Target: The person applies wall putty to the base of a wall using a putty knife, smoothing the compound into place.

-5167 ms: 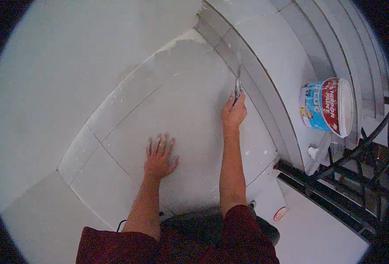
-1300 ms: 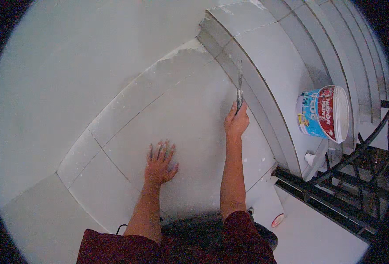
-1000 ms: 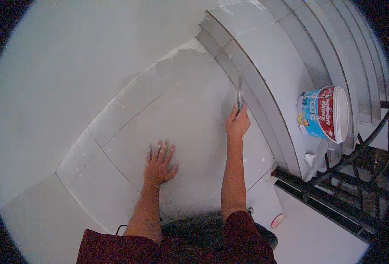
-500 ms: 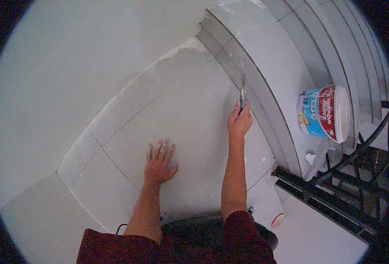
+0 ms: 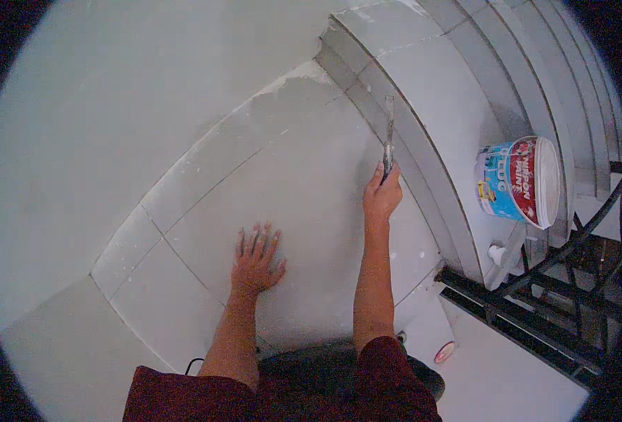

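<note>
My right hand [image 5: 382, 195] grips the handle of a narrow metal scraper [image 5: 388, 135], whose blade points away from me along the foot of the first stair step [image 5: 367, 84]. My left hand [image 5: 256, 259] lies flat on the pale floor tile [image 5: 304, 190], fingers spread, holding nothing. Both forearms come in from the lower edge out of dark red sleeves.
A white plastic bucket [image 5: 521, 181] with a blue and red label stands on a step at the right. A black metal railing [image 5: 543, 302] runs across the lower right. Grey tiled stairs [image 5: 480, 63] curve up at the top right. A small round lid [image 5: 445, 352] lies near my right side.
My right hand with the scraper has slid a little away from me along the step's foot. My left hand has stayed flat on the tile.
</note>
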Demonstrator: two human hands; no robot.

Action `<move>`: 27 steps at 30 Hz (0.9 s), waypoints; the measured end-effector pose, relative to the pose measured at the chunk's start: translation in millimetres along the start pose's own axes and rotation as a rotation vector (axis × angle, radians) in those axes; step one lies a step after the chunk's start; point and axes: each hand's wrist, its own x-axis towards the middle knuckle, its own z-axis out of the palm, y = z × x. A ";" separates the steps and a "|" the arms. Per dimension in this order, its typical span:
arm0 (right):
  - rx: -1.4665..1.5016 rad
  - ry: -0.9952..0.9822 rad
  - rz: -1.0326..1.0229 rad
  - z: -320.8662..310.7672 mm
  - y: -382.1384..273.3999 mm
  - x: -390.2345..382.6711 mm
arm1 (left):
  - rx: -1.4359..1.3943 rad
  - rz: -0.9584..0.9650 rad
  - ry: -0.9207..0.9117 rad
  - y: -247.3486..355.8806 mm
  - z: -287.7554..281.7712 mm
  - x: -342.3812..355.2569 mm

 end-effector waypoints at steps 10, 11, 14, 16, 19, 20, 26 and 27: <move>-0.062 -0.065 -0.008 0.1 2.3 1.9 | -0.020 -0.004 -0.067 1.2 -3.7 0.2; -0.047 -0.088 0.009 -1.3 0.7 2.1 | -0.006 0.001 -0.061 0.0 -3.3 -0.1; -0.007 -0.073 0.024 -1.8 0.0 0.6 | -0.017 -0.013 -0.044 0.0 0.7 1.2; 0.024 -0.037 0.020 -3.1 -1.6 1.2 | -0.011 -0.011 -0.030 -0.1 2.0 0.4; -0.066 -0.190 0.064 -5.8 -3.9 4.1 | 0.011 -0.007 -0.016 -0.9 0.9 -0.2; -0.062 -0.157 0.042 -4.5 -2.2 4.8 | 0.025 0.000 -0.014 0.0 0.2 0.7; -0.082 -0.179 0.006 -3.4 -4.0 19.4 | 0.000 -0.016 -0.024 0.0 -0.1 0.0; -0.082 -0.165 -0.031 -2.9 -3.3 21.6 | 0.000 -0.016 -0.022 -0.6 1.4 0.1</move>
